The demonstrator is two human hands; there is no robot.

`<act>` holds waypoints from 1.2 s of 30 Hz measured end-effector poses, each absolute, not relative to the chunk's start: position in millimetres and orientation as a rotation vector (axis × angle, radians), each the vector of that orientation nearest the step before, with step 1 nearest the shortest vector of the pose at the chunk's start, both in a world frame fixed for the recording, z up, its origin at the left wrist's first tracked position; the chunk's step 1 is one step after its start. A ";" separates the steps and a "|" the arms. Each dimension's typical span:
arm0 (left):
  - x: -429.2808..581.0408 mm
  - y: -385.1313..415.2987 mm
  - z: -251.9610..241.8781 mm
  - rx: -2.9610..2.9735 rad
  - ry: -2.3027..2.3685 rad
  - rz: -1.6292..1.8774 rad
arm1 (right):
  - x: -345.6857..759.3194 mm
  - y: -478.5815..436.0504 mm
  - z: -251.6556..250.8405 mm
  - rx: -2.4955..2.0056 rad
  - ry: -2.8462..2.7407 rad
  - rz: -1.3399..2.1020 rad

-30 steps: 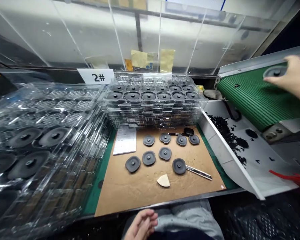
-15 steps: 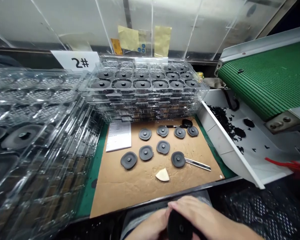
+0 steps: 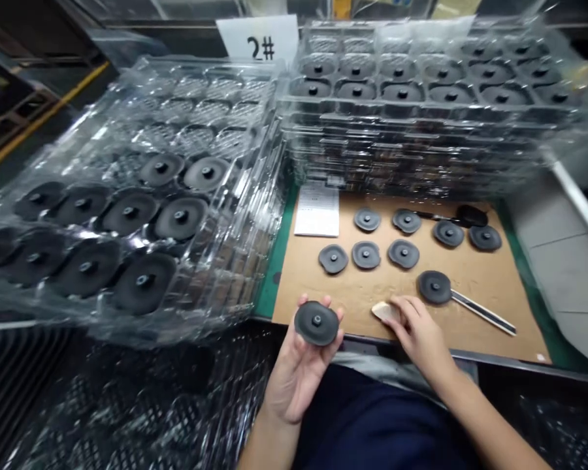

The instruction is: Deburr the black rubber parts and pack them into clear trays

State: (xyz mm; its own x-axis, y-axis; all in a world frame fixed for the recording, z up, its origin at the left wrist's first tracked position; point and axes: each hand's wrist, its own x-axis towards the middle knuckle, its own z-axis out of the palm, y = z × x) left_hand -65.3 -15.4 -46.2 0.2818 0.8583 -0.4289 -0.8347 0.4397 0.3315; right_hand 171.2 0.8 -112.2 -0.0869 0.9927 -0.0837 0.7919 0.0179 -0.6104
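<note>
Cardboard (image 3: pixel 355 287) beneath — right hand (image 3: pixel 421 334) now pinches the previously untouched cream wedge (image 3: pixel 381 310).

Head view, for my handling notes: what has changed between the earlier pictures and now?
The dark disc, brought leftward from over the green conveyor, now sits in the left hand. The right hand has let it go and gripped the cream wedge. The eight loose discs and slim tool stayed put on the cardboard.

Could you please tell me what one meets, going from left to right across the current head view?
Left stack of clear plastic trays → left hand holding a dark knobbed disc → cream wedge pinched by the right hand → utility knife → white bin.
</note>
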 end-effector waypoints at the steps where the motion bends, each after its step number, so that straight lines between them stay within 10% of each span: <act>1: -65.2 -15.7 -45.5 0.049 0.621 1.162 | 170.7 -0.5 -113.6 -1.774 -1.954 0.781; 13: -29.3 -5.0 -21.2 0.242 0.798 1.039 | 117.6 15.8 31.9 -1.175 -1.846 0.865; 36: 17.8 -13.8 3.2 0.359 0.771 0.815 | 186.1 -35.6 40.1 -1.373 -1.908 0.791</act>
State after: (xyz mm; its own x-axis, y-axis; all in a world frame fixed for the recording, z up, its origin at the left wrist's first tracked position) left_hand 17.8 -13.8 3.2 0.4404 0.7621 -0.4746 -0.5160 0.6475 0.5608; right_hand 186.1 -35.6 40.1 -0.2407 0.9579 0.1566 0.5660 0.2696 -0.7790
